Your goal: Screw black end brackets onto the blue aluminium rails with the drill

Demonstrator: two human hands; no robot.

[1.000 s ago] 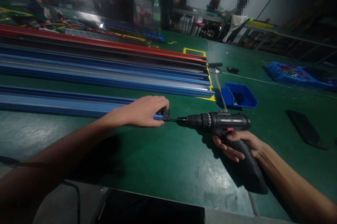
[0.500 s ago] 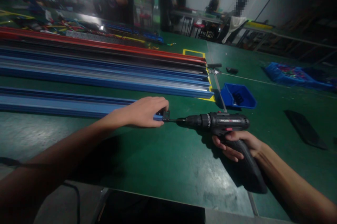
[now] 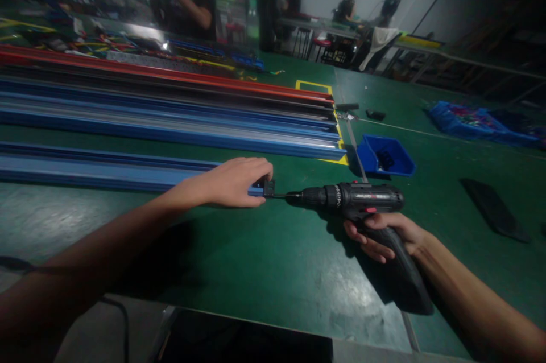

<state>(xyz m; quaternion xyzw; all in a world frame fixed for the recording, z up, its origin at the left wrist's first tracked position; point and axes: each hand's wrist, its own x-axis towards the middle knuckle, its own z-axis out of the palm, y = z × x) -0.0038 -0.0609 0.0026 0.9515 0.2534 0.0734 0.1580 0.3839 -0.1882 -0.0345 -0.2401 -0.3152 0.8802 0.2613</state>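
My left hand (image 3: pixel 236 182) is closed over the right end of a long blue metal profile (image 3: pixel 106 172) lying on the green table. Its fingers also press a small black end piece (image 3: pixel 269 187) against that end. A black cordless drill (image 3: pixel 362 197) lies level in my right hand (image 3: pixel 384 235), which is wrapped round its handle near the trigger. The drill's thin bit points left and its tip meets the black end piece. Whether a screw sits at the tip is too small to tell.
Behind lie several blue and black profiles (image 3: pixel 213 121) and a red profile (image 3: pixel 191 73). To the right are a blue bin (image 3: pixel 386 156), a flat black object (image 3: pixel 495 209) and a blue tray (image 3: pixel 478 122) of small parts. A person (image 3: pixel 187 1) is across the table.
Both my hands, the drill and the profile stay in place. Across the table, the person's raised arm has come down and forward.
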